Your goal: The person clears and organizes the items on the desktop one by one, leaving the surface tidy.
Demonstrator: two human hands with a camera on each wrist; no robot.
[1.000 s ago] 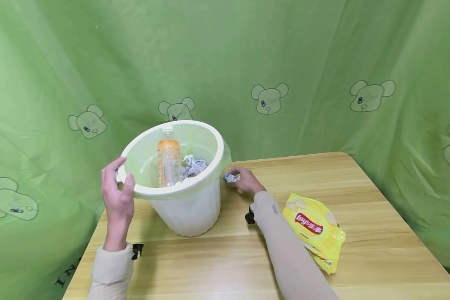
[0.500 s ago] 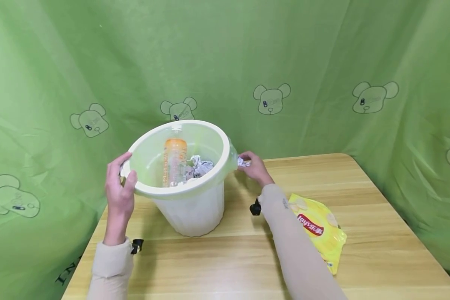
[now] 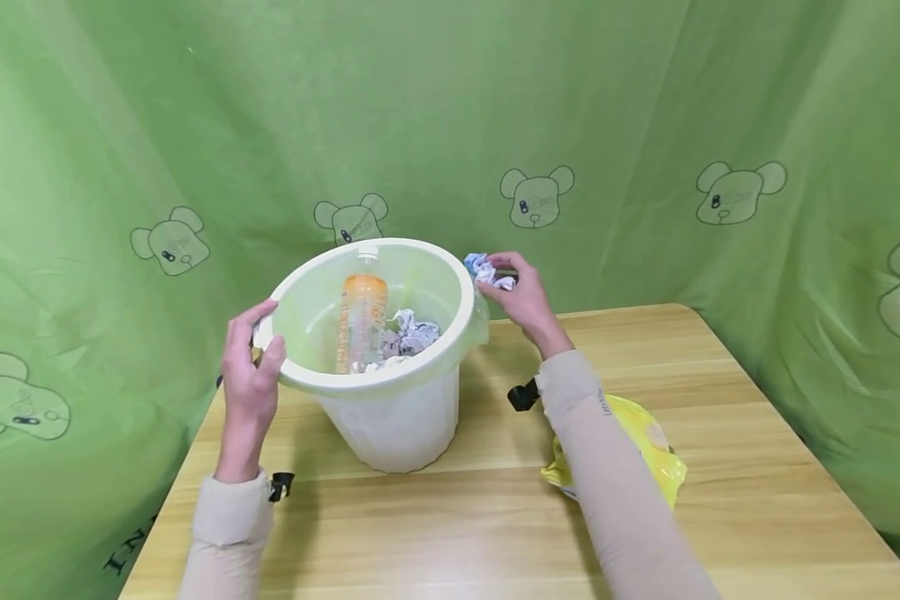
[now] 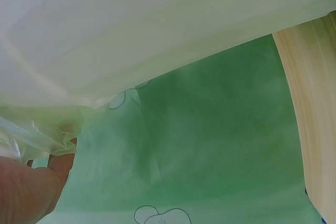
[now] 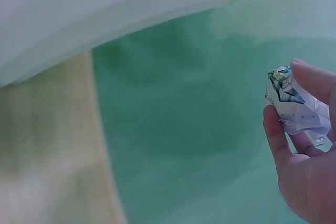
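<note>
A white plastic bin with a pale green rim stands tilted toward me on the wooden table. Inside it lie an orange drink bottle and crumpled paper. My left hand grips the bin's left rim, thumb over the edge; in the left wrist view the hand holds the liner under the rim. My right hand pinches a crumpled paper ball just beyond the bin's right rim, at rim height. The right wrist view shows the paper ball held between fingers and thumb.
A yellow Lay's chip bag lies on the table at the right, partly hidden by my right forearm. Green cloth with bear prints hangs close behind and around the table.
My right hand lifted the paper ball from the tabletop up to the bin's right rim. The bin shifted slightly right and my left hand moved with it.
</note>
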